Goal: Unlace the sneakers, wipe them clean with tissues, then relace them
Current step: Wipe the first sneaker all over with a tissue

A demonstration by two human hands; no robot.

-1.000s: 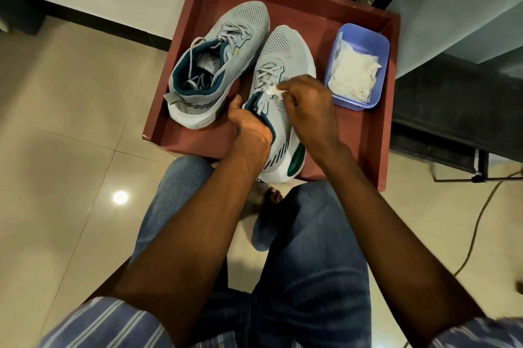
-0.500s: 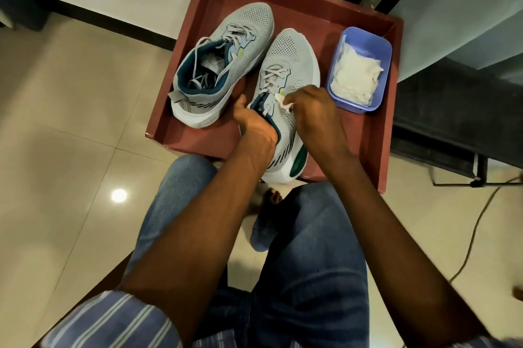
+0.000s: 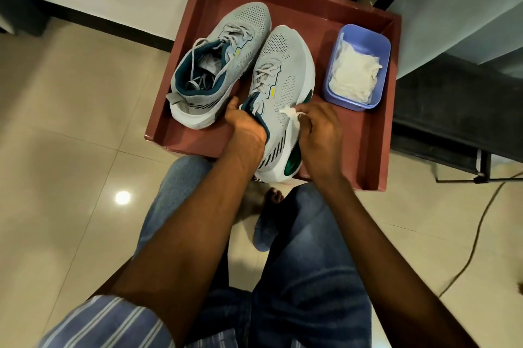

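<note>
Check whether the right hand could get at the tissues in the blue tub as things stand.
Probably yes. The tissues lie uncovered in the open blue tub, just beyond the right hand, with bare tray between them. But that hand already pinches a tissue scrap.

Person wearing striped shirt and jeans.
Short sleeves [image 3: 113, 322] showing blue-white stripes; faded blue jeans [image 3: 305, 277] covering legs; forearms and foot [image 3: 273, 196] going bare.
</note>
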